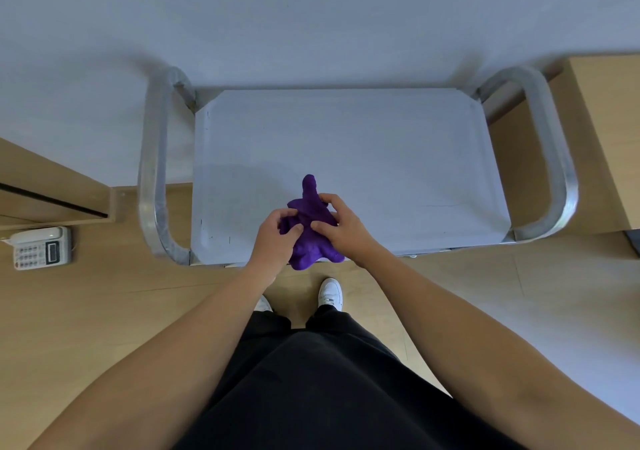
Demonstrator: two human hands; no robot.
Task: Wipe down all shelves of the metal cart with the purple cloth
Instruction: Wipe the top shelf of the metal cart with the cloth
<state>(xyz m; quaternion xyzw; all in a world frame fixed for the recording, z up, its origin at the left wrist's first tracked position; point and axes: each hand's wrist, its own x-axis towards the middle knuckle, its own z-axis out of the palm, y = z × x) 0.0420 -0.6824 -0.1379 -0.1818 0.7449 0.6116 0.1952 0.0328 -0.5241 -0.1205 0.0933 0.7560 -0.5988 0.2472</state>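
The person stood at the near long edge of the metal cart (346, 144), looking straight down on its top shelf (363, 158), which filled the middle of the frame between 2 looped tube handles at the left and right. The purple cloth (309, 221) sat bunched low in the centre of the frame, at the shelf's near edge, with its long axis running away from the person: 1 narrow tail pointed toward the upper part of the frame and a thicker lobe hung just past the near rim.

Both hands were on it. The left hand (277, 233) closed its grip on the cloth's left side, thumb and fingers pinching the folds. The right hand (341, 226) curled over the right side, fingertips pressed into the fabric. Neither was nearer than the other; the cloth lay directly between them. Whether it rested on the shelf or was held just above it could not be told from this overhead view.

The cloth looked to be in the course of being gathered or refolded, with wiping not yet underway. Most of the shelf lay toward the upper part of the frame, so a first stroke would probably push that way. No lower shelf showed from here.
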